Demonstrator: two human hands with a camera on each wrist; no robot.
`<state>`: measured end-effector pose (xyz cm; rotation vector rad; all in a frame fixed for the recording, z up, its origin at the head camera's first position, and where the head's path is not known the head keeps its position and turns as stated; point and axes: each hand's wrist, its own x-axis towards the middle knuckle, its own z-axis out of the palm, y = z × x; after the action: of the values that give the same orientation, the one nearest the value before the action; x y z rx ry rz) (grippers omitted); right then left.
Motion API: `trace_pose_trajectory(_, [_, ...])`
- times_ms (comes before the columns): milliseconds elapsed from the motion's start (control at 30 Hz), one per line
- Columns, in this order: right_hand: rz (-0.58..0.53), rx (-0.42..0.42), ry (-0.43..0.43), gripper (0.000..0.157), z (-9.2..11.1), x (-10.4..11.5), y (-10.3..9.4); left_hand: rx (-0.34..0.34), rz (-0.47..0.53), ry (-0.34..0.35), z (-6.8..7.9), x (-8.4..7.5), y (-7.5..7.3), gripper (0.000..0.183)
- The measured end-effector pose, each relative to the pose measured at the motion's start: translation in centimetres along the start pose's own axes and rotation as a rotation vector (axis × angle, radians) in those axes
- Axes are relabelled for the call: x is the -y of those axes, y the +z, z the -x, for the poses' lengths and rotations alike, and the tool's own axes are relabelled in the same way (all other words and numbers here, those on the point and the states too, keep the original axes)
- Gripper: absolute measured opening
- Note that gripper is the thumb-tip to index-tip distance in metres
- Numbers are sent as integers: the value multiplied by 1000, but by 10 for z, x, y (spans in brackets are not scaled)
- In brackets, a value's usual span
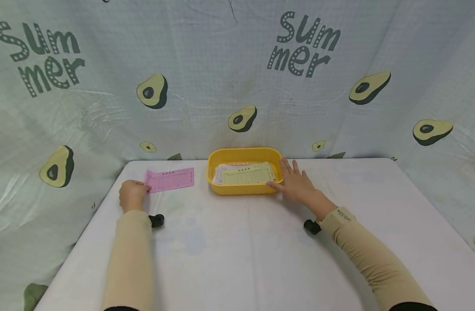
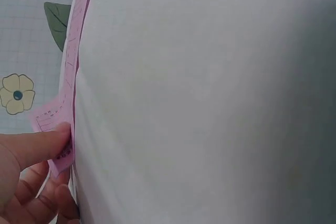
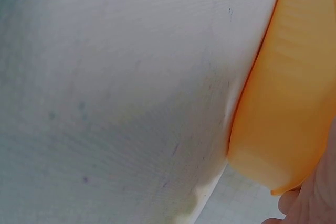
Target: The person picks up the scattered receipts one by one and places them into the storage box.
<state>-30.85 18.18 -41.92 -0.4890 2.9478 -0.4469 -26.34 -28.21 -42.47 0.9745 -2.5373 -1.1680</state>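
Note:
At the left of the table, my left hand (image 1: 132, 195) pinches the left end of a pink printed paper slip (image 1: 171, 179) between thumb and fingers. The left wrist view shows the thumb on the slip's bent corner (image 2: 55, 121), while the rest stretches along the tabletop. My right hand (image 1: 297, 185) rests with spread, straight fingers against the right side of a yellow plastic basket (image 1: 245, 189). Inside the basket lies a pale yellow printed slip (image 1: 248, 173) on top of other papers, with pink and white edges showing beneath. The right wrist view catches the basket's outer wall (image 3: 286, 87).
A white cloth covers the table (image 1: 222, 259). Behind it hangs a light curtain (image 1: 206, 52) printed with avocados and lettering, close to the basket's back. Small black devices sit at the left wrist (image 1: 156, 220) and the right wrist (image 1: 312, 226).

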Motion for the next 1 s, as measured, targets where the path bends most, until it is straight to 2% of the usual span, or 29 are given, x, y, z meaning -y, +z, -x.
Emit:
trace_pose_trajectory(167, [-5, 7, 0, 104, -1, 1, -1, -9, 50, 19, -1, 1, -2, 40])
trace_pose_trajectory(400, [3, 5, 5, 104, -2, -1, -2, 42, 97, 37, -6, 4, -10, 49])
trace_pose_trajectory(667, [1, 14, 1, 104, -3, -2, -2, 163, 386, -64, -12, 7, -12, 55])
trace_pose_trajectory(1000, [-8, 16, -6, 105, -2, -1, -3, 191, 542, -101, -9, -7, -18, 61])
